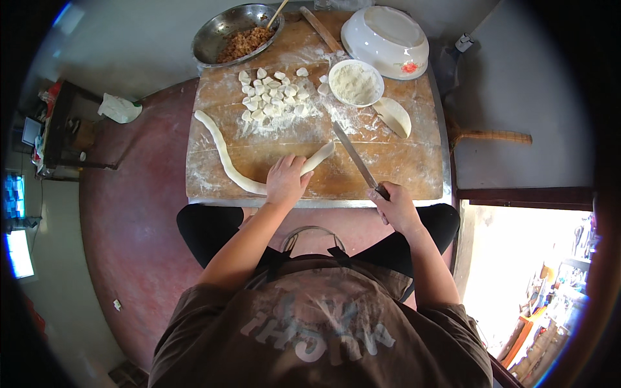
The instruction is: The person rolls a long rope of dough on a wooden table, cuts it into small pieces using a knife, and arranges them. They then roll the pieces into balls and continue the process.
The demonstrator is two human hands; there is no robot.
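Note:
My left hand (287,180) rests over a long rope of dough (224,157), its fingers around it close to the right end. The rope curves from the left side of the floured wooden board (407,167) to the middle. In my right hand (395,206) is the handle of a long-bladed knife (355,156). Its blade points up and to the left, just right of the rope's cut-looking end and apart from it. Several small dough pieces (274,92) lie in loose flour beyond my left hand.
Beyond lie a metal bowl (206,41) of filling with a chopstick-like stick, a wooden rolling pin (320,29), an upturned enamel basin (383,34), a white bowl of flour (356,83) and a pale curved scoop-like piece (394,116). The board's near edge borders my knees.

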